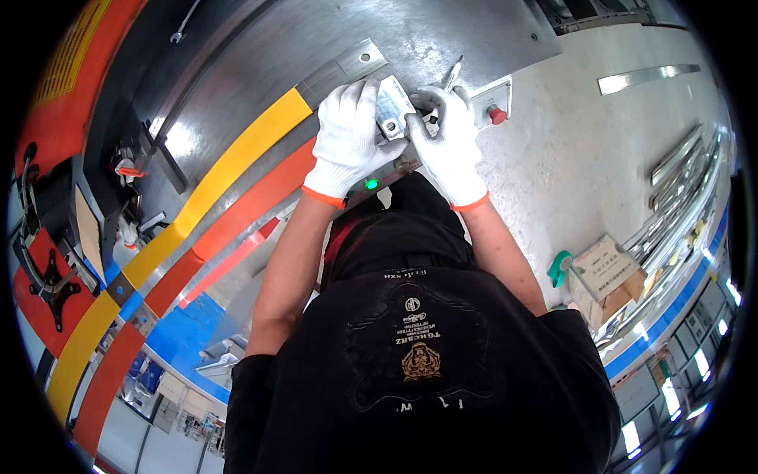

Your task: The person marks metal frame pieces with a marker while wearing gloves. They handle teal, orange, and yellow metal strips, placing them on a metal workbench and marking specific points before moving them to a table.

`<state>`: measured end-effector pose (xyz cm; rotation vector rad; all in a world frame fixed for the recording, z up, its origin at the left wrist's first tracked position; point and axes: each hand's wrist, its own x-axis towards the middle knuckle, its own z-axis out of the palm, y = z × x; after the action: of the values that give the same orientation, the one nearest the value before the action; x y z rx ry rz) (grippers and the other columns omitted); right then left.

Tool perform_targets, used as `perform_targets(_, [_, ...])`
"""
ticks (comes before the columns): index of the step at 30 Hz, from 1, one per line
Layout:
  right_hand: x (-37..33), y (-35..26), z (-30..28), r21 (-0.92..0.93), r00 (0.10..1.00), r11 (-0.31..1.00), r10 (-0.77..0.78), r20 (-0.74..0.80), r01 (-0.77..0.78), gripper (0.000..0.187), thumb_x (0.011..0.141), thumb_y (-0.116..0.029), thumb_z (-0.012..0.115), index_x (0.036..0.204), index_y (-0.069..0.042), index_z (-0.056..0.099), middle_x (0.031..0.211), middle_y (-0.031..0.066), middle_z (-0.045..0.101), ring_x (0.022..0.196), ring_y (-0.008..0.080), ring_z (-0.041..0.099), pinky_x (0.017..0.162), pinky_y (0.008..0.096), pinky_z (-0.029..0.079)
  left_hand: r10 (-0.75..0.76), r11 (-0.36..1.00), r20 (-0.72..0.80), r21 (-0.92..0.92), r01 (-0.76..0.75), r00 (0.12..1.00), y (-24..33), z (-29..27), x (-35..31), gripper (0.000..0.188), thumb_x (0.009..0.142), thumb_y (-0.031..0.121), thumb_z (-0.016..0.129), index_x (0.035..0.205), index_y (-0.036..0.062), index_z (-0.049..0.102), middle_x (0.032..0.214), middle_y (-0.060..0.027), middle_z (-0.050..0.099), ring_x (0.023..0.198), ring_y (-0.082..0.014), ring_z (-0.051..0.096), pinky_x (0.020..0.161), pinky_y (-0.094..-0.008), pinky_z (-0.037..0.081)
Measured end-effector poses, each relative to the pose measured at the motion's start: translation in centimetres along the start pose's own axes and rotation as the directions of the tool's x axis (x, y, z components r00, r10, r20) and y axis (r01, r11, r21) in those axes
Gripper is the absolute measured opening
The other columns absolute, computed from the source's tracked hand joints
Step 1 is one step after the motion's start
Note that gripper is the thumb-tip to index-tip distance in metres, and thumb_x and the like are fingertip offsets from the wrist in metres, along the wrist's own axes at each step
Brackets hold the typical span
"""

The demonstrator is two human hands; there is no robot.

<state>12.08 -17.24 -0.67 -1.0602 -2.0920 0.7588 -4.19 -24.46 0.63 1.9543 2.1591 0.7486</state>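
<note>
Both my hands wear white knit gloves with orange cuffs. My left hand [347,138] is closed on the edge of a small shiny metal plate [392,103], which has a round hole near its lower end. Close beside it, my right hand [452,146] has its thumb at the plate's right edge. A slim, pale, pen-like tool [453,75] with a pointed end sticks out beyond the right fingers. Something small and dark shows below those fingers, too hidden to name. Just past my left hand, a flat metal bar [362,60] with a hole lies on the grey metal bed [442,31].
A red push button [497,115] sits on a panel right of my hands. Yellow [245,154] and orange bands run along the machine's left side. A wrench [178,35] lies far left. At right are a cardboard box [604,272], green tape [559,268] and metal strips [679,182].
</note>
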Motion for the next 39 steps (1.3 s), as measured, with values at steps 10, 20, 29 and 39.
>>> perform_targets(10, [0.1,-0.3,0.3,-0.003,0.998,0.998,-0.058,-0.014,0.058,0.043,0.079,-0.007,0.074,0.119,-0.010,0.060,0.096,0.0036,0.072,0.097,0.0248,0.063,0.109,0.0461,0.036,0.011,1.000,-0.043,0.003,-0.011,0.999,-0.1,-0.1,-0.2,0.090,0.062,0.039,0.085,0.133,-0.0029,0.048,0.126,-0.0220,0.055,0.118,-0.0392,0.052,0.099,-0.0491,0.043])
perform_targets(20, [0.4,-1.2,-2.0,0.388,0.991,0.921,0.088,-0.104,-0.041,0.037,0.094,0.002,0.059,0.130,0.000,0.053,0.110,0.0152,0.071,0.102,0.0206,0.070,0.089,0.0307,0.054,-0.078,0.997,-0.085,-0.007,0.078,0.993,1.3,-3.1,-2.4,0.108,0.057,0.051,0.089,0.141,0.0018,0.043,0.135,-0.0225,0.046,0.125,-0.0403,0.046,0.104,-0.0491,0.039])
perform_targets(29, [1.8,-7.0,-5.2,0.167,0.943,0.971,-0.208,0.259,0.169,0.027,0.082,0.001,0.071,0.108,-0.002,0.068,0.097,0.0120,0.072,0.086,0.0286,0.069,0.077,0.0358,0.054,-0.228,0.964,0.127,0.168,0.205,0.965,5.9,-2.0,-4.4,0.072,0.078,0.050,0.073,0.124,-0.0026,0.060,0.081,-0.0100,0.062,0.077,-0.0249,0.063,0.058,-0.0385,0.048])
perform_targets(39, [2.6,-6.5,-2.9,0.048,0.858,0.911,-0.402,0.320,0.409,0.031,0.082,-0.012,0.075,0.111,-0.008,0.066,0.095,0.0101,0.069,0.090,0.0316,0.066,0.083,0.0413,0.052,-0.243,0.968,0.168,0.101,0.228,0.955,5.0,-0.8,-4.6,0.049,0.072,0.045,0.075,0.097,0.0032,0.068,0.082,-0.0140,0.059,0.077,-0.0294,0.061,0.064,-0.0419,0.048])
